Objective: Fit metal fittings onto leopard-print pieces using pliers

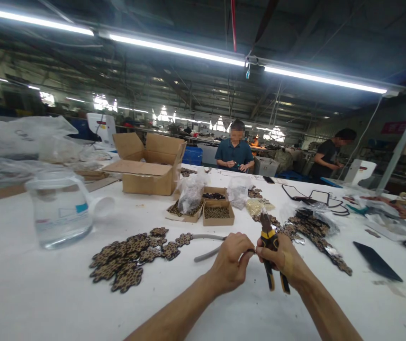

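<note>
My right hand point(280, 255) is closed around a pair of pliers point(268, 240) with black and yellow handles, jaws pointing up. Its thumb and fingertip also meet at a tiny part too small to name. Close beside it, my left hand point(231, 259) pinches the dark end of a grey cord point(206, 236), which loops away behind the fingers. Leopard-patterned flower-shaped patches point(124, 255) lie heaped left of my hands, one touching the cord. More such patches point(316, 227) lie to the right.
Small boxes of metal bits point(218, 222) stand ahead, before an open carton point(148, 182). A water jug point(60, 208) is on the left, a dark flat phone-like slab point(376, 260) on the right. A co-worker point(234, 151) sits across the table; another person point(327, 156) stands farther right.
</note>
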`<state>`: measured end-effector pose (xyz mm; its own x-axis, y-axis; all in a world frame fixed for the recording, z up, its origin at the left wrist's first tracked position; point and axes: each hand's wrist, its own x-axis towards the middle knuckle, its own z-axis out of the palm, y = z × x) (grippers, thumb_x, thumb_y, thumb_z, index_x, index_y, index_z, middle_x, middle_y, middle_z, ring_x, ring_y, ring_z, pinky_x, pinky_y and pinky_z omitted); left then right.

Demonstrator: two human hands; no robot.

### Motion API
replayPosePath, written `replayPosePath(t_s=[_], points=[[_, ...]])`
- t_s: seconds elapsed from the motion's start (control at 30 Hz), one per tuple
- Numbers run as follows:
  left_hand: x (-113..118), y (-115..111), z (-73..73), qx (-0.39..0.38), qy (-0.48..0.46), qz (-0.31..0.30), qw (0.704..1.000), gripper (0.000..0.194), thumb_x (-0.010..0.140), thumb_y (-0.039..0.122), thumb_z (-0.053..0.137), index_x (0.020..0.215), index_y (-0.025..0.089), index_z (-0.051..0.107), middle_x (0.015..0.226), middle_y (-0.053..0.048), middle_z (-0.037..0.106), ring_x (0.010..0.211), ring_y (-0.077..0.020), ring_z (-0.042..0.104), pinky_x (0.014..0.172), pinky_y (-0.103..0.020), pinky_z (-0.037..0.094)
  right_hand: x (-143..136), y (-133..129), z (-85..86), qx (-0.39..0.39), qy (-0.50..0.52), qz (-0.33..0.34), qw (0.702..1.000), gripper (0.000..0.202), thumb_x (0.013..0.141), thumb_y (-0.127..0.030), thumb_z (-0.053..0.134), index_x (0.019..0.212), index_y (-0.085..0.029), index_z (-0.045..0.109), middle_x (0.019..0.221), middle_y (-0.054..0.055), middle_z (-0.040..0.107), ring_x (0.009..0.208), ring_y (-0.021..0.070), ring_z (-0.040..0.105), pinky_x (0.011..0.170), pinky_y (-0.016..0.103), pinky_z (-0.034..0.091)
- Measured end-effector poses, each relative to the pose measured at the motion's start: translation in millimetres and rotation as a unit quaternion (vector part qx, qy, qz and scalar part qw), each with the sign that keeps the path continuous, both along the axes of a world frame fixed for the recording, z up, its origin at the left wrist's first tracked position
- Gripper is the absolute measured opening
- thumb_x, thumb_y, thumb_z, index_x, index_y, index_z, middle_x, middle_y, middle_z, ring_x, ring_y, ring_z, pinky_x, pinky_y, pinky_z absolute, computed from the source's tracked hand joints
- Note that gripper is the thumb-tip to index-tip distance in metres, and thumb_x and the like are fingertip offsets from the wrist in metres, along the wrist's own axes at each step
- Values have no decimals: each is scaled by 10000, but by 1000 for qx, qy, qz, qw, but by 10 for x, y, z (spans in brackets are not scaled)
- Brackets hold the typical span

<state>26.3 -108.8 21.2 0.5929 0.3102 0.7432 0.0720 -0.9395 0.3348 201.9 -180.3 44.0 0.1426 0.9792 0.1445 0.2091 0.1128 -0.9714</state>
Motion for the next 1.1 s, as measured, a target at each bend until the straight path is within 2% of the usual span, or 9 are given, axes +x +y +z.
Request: replayPosePath(t_s=[0.17, 0.3, 0.5, 0.63, 0.73, 0.93, 1.1], points=[[1, 0, -27, 21, 15, 13, 1000, 126, 909, 152, 461, 916, 189, 581, 876, -92, 618, 841, -219, 552, 776, -374, 411, -31, -7, -15, 8, -17, -12, 1000, 175, 731, -293, 698, 803, -139, 654, 598, 3, 616, 548, 126, 495, 508, 235, 359], [35, -11, -61, 0, 13, 37, 999, 105, 891, 139, 483, 896, 190, 575, 849, -77, 605, 828, -214, 554, 762, -361, 416, -75, 29, -127, 5, 37, -39, 999, 187, 723, -282, 697, 832, -136, 652, 585, 1, 612, 526, 117, 487, 478, 220, 330], [103, -44, -202, -63, -12, 104, 993, 94, 879, 139, 512, 854, 194, 585, 811, -60, 590, 772, -199, 551, 693, -327, 415, -224, 96, -322, 9, 110, -133, 985, 249, 700, -314, 714, 859, -141, 631, 580, 1, 604, 519, 137, 544, 433, 203, 330], [105, -35, -232, -15, 5, 111, 994, 135, 878, 128, 496, 859, 192, 613, 819, -77, 603, 783, -212, 559, 702, -347, 408, -291, 130, -409, 7, 128, -172, 977, 259, 677, -304, 732, 846, -137, 628, 580, 3, 601, 545, 153, 579, 442, 208, 367], [92, -11, -209, 23, 21, 110, 993, 150, 874, 120, 490, 860, 190, 622, 813, -84, 616, 800, -226, 560, 722, -368, 400, -323, 133, -433, 4, 154, -180, 971, 286, 684, -323, 739, 868, -138, 623, 581, 0, 601, 521, 140, 554, 431, 206, 350], [32, 40, -136, -34, 13, 92, 995, 126, 834, 102, 522, 836, 196, 605, 787, -47, 611, 773, -194, 563, 706, -330, 405, -358, 87, -371, -4, 172, -158, 972, 309, 676, -326, 749, 881, -138, 616, 604, 5, 606, 553, 143, 559, 435, 194, 339], [-15, 54, -41, 9, 36, 68, 997, 142, 838, 98, 504, 866, 190, 609, 819, -60, 618, 807, -205, 569, 745, -348, 401, -321, 66, -338, -2, 167, -124, 978, 269, 684, -312, 747, 852, -145, 620, 615, 4, 614, 553, 127, 538, 445, 189, 325]])
